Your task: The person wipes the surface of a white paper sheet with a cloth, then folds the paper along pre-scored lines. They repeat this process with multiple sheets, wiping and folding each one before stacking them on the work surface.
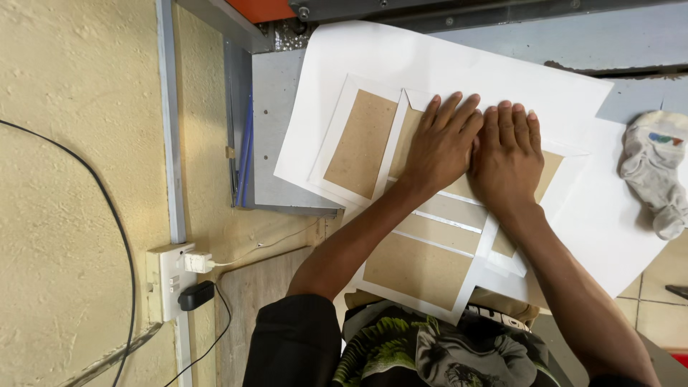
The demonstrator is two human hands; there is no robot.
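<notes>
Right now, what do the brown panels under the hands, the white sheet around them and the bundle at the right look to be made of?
Brown panels: likely greyboard or cardboard, matte, speckled, fibrous. White sheet: paper or thin card, smooth, matte, with cut, folded edges. Bundle: soft grey-white cloth, crumpled. Both the left hand and right hand press flat.

Likely a workshop; metal bench (287, 129), rough plastered wall (72, 143).
</notes>
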